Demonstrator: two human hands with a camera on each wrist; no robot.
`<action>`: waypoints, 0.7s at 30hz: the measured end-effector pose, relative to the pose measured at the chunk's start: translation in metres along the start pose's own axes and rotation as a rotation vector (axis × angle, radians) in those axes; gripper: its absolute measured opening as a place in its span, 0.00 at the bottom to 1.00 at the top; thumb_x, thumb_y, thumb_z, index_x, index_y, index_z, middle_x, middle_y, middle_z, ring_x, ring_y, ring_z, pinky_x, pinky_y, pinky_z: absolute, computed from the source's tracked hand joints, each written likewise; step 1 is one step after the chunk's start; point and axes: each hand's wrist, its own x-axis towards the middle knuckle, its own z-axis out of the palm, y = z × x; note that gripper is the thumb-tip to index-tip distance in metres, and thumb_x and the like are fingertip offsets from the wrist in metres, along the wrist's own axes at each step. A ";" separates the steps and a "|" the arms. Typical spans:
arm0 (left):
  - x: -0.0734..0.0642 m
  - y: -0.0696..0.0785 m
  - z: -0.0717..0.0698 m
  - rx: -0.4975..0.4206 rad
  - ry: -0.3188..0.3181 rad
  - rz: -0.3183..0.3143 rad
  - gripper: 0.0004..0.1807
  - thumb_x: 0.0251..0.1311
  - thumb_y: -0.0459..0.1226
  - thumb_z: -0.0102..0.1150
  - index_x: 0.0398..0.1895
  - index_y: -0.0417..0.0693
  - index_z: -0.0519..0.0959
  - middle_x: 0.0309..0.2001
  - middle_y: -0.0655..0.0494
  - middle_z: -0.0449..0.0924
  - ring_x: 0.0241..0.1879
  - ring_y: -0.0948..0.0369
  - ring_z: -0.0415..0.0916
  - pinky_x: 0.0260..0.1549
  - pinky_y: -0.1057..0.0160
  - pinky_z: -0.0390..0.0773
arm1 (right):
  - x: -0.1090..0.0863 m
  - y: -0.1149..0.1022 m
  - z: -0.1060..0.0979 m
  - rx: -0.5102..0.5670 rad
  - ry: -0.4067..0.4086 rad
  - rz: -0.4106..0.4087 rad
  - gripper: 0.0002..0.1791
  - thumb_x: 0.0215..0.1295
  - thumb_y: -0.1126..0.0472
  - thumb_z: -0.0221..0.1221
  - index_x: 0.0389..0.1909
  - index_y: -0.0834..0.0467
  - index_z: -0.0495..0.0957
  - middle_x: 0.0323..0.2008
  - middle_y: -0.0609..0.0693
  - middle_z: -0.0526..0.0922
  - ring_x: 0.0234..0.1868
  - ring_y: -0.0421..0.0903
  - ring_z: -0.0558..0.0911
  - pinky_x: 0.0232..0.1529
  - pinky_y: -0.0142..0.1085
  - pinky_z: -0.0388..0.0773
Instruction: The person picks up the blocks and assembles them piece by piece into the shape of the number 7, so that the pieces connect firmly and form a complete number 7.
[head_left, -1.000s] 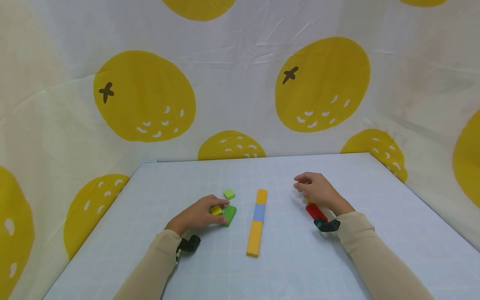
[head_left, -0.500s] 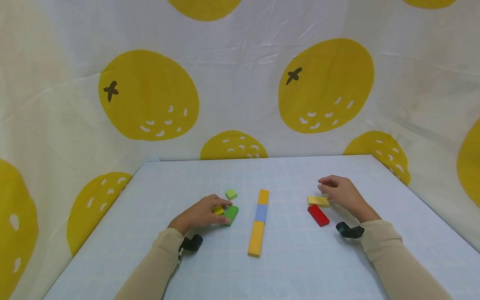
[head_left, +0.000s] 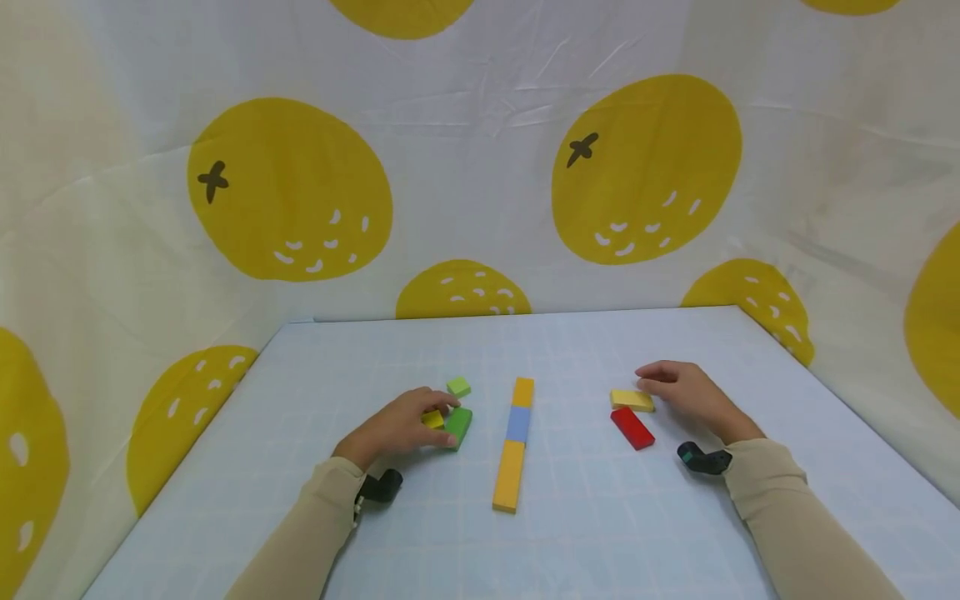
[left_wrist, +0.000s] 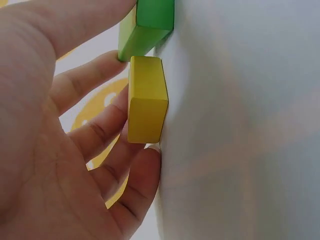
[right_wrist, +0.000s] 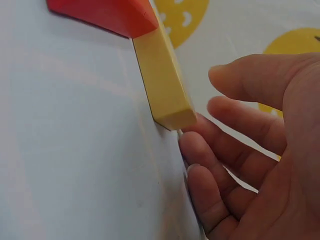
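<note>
My left hand (head_left: pixel 401 425) is at a green block (head_left: pixel 460 429) lying on the table, its thumb and index fingertip at two ends of that block. A small yellow block (left_wrist: pixel 147 100) sits within the curve of the same hand, beside the middle fingers. On the right, my right hand (head_left: pixel 686 396) hovers low with loosely bent fingers and holds nothing. Its fingertips are right by the end of a pale yellow block (right_wrist: pixel 162 75). Against that block's other end lies a red block (head_left: pixel 632 427).
Between the hands, a straight row runs away from me: a long orange block (head_left: pixel 510 475), a blue block (head_left: pixel 519 423) and a shorter orange block (head_left: pixel 523 392). A light green block (head_left: pixel 458 387) lies beyond the left hand. A patterned curtain (head_left: pixel 480 183) hangs behind the table (head_left: pixel 600 533).
My right hand has moved right, off the pale yellow and red blocks, which now show fully. The left hand has stayed at the green block.
</note>
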 end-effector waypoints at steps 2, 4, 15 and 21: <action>0.000 0.000 0.000 -0.008 0.002 0.004 0.28 0.52 0.51 0.76 0.58 0.63 0.78 0.49 0.62 0.77 0.49 0.60 0.71 0.54 0.54 0.74 | 0.001 0.001 0.001 0.001 -0.006 -0.005 0.31 0.68 0.40 0.60 0.63 0.57 0.75 0.63 0.62 0.73 0.61 0.61 0.69 0.58 0.55 0.74; 0.000 0.000 -0.001 -0.018 0.004 0.018 0.28 0.52 0.50 0.76 0.57 0.62 0.78 0.49 0.62 0.77 0.49 0.60 0.72 0.55 0.53 0.74 | 0.000 0.000 0.002 0.003 -0.012 -0.005 0.31 0.68 0.40 0.60 0.63 0.57 0.76 0.63 0.61 0.74 0.61 0.61 0.69 0.59 0.56 0.73; 0.001 0.004 -0.001 -0.010 0.025 0.055 0.31 0.52 0.49 0.76 0.60 0.63 0.74 0.54 0.58 0.80 0.53 0.58 0.74 0.58 0.50 0.72 | -0.006 0.000 0.003 -0.025 -0.056 -0.032 0.25 0.67 0.45 0.63 0.59 0.53 0.80 0.58 0.57 0.78 0.57 0.57 0.72 0.54 0.51 0.77; 0.002 0.004 0.003 -0.043 0.071 0.049 0.29 0.52 0.46 0.77 0.57 0.66 0.74 0.50 0.61 0.81 0.52 0.58 0.75 0.56 0.47 0.73 | -0.007 -0.004 0.003 -0.038 -0.059 -0.077 0.23 0.68 0.47 0.63 0.58 0.55 0.80 0.54 0.55 0.80 0.54 0.56 0.74 0.54 0.50 0.77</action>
